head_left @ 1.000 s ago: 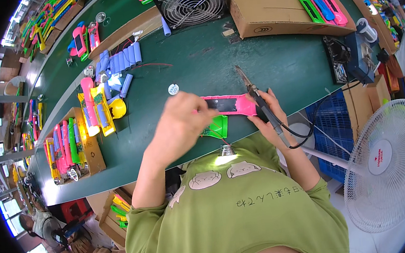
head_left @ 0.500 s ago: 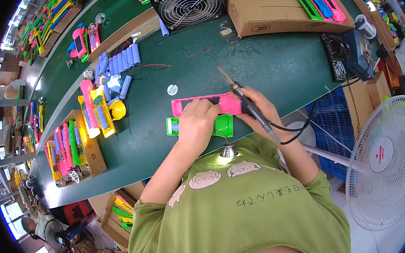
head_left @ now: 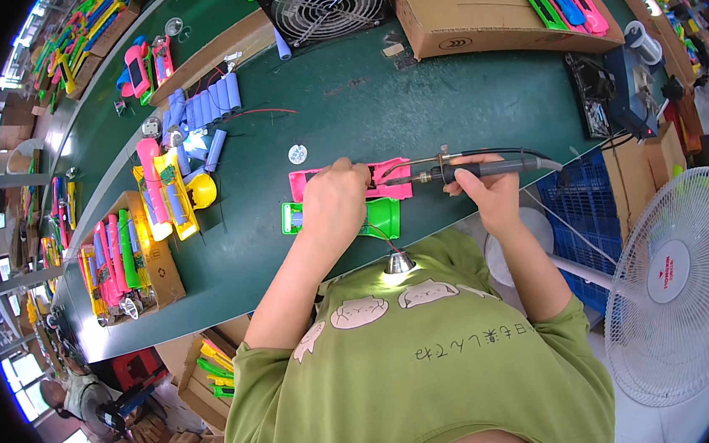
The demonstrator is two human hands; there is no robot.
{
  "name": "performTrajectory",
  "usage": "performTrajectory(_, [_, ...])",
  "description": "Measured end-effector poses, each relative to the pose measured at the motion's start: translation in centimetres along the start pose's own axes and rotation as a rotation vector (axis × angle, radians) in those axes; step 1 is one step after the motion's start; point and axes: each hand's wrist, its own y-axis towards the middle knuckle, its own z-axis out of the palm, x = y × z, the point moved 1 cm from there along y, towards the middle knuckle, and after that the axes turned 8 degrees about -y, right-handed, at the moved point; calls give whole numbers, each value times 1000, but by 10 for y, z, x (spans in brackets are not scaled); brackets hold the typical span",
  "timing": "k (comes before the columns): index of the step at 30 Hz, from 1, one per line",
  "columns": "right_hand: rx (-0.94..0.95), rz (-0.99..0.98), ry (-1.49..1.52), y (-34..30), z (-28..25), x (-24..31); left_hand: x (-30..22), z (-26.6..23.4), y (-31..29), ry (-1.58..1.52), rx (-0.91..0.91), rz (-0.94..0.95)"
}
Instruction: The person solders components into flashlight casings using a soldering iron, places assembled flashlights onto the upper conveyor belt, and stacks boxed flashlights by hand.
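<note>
A: Soldering iron in right hand, fingers curled tight round the dark handle, barrel level, tip aimed left at the pink plastic casing. Probably held low and flat to reach inside the open shell.

B: Left hand?

A: Pressed down over the pink casing's middle, fingertips pinching something at its top edge; too small to identify. Looks like bracing, to stop the casing sliding on the green bench top.

B: Position of the work?

A: Pink casing flat near the bench's front edge, green plastic casing touching it on the near side, partly under the left wrist. Thin wire trailing from there down to a small metal cone at the bench edge.

B: Surfaces?

A: Glossy moulded plastic, rounded corners. Matte bench. Lilac cylindrical cells in a row farther left, cardboard box and black mesh fan at the back.
</note>
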Motion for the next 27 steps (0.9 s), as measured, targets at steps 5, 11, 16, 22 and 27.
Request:
performTrajectory(5, [2,40,-9,1,5,-8,1,1,3,29,25,5])
performTrajectory(11, [13,47,-64,4,10,-14,2,1,3,15,31,-2])
performTrajectory(16, [-12,16,-38,2,10,-16,2,0,4,6,38,-6])
performTrajectory(22, [-43,11,-68,-6,10,-9,2,0,4,-18,28,-7])
performTrajectory(27, [-48,-288,-259,-27,21,9,1,0,4,-4,32,-12])
